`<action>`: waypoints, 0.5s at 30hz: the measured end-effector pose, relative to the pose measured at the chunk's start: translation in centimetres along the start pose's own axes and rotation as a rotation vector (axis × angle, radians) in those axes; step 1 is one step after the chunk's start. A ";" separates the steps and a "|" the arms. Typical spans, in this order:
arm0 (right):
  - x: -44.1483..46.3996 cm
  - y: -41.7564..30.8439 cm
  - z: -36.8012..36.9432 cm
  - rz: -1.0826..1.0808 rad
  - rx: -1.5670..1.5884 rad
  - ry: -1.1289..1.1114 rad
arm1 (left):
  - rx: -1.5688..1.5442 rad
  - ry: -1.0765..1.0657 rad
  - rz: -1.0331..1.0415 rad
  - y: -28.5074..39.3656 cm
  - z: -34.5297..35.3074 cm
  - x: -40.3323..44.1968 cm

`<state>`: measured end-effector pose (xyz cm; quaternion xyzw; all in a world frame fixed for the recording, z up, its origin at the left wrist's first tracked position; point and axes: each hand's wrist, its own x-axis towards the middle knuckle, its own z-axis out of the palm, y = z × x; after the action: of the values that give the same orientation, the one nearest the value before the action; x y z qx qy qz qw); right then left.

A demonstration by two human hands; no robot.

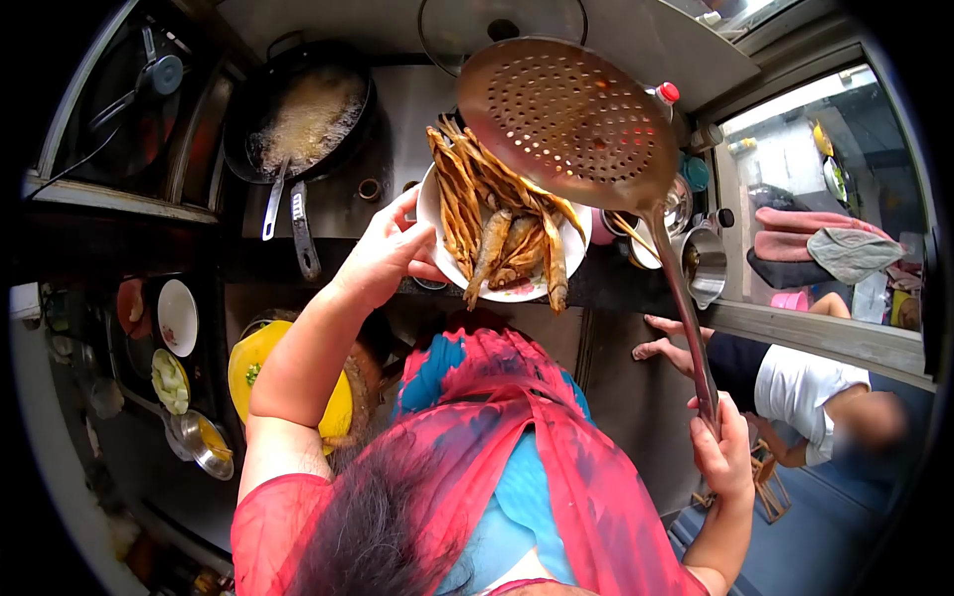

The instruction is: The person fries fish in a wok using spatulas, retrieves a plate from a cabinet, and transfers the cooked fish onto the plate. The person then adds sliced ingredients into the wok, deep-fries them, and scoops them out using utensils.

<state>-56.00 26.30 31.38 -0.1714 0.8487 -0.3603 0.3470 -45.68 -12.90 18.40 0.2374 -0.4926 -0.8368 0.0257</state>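
A white plate (431, 206) is out in front of the person's body, by the edge of the cooktop, its near side gripped by the left hand (383, 248), with fingers closed on the rim. On it lies a heap of golden-brown fried fish (487, 248), long thin pieces toward the far side and shorter ones nearer. The right hand (723, 447) is wrapped around the handle of a perforated skimmer (571, 119), whose broad head covers part of the plate's far side; whether the two touch is hard to tell.

To the left, a black wok (238, 124) of bubbling oil (313, 114) sits on the steel cooktop (407, 99), a metal utensil (275, 209) leaning in it. A steel pot (708, 273) stands to the right. Lower left are a yellow dish (248, 353) with green bits and a white bowl (179, 316). Beyond, at right, are a window (795, 129) and another person in a white shirt (803, 395).
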 end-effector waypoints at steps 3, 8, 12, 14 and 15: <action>-0.1 -0.5 -0.1 0.042 0.001 0.001 | 0.004 0.026 0.007 -0.1 0.2 -0.1; -0.4 -0.8 -0.2 0.097 0.214 -0.025 | 0.002 0.039 0.003 -0.5 0.2 0.0; -0.7 0.1 -0.4 0.106 0.393 -0.041 | -0.112 0.021 -0.059 -1.4 -0.7 0.6; -0.8 -0.2 -0.3 0.153 0.507 -0.083 | -0.095 0.014 -0.020 -1.5 -0.4 0.6; -0.7 -0.3 0.0 0.163 0.559 -0.100 | -0.086 0.011 -0.003 -1.5 -0.2 0.6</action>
<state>-55.50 26.51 31.94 -0.0183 0.7094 -0.5421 0.4500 -45.83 -12.43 16.82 0.2415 -0.4556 -0.8560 0.0376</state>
